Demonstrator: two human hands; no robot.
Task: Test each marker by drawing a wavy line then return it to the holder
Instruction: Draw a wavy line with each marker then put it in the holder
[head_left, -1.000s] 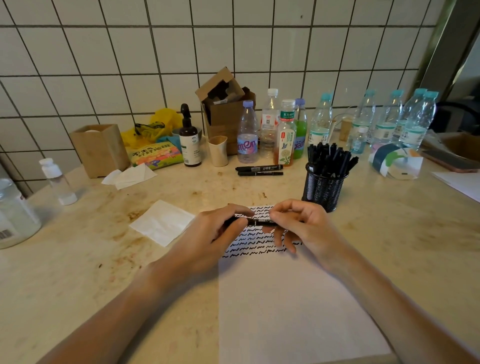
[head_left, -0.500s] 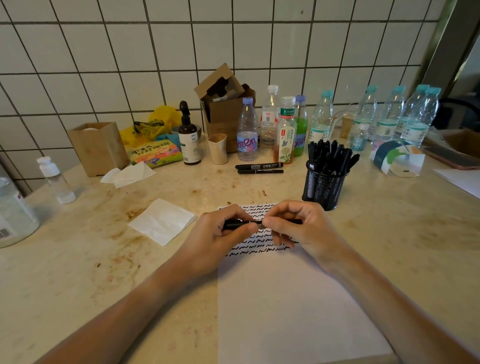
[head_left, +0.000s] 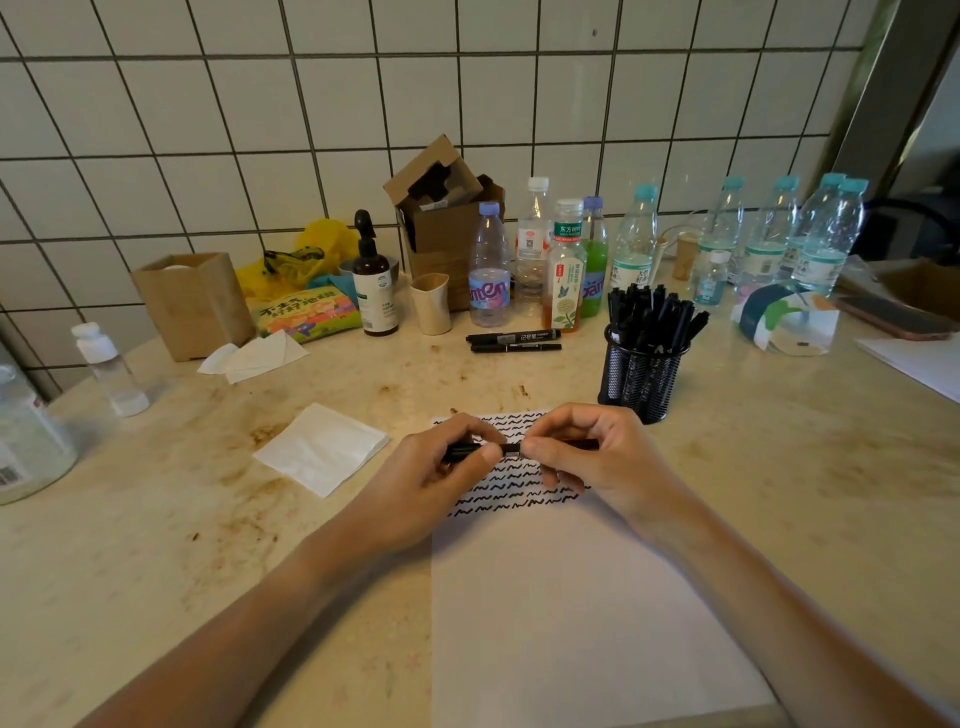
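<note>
Black marker held level above the paper, over the wavy lines. Left hand pinches one end, right hand pinches the other. Mesh holder of markers stands just beyond the right hand.

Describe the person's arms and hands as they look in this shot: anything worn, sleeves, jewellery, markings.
Both forearms are bare up to the frame's bottom edge; no sleeves show. The left hand and right hand wear no gloves, and no ring, watch, bracelet or other marking is visible on the wrists or fingers. Fingernails look short and unpainted where they show.
</note>
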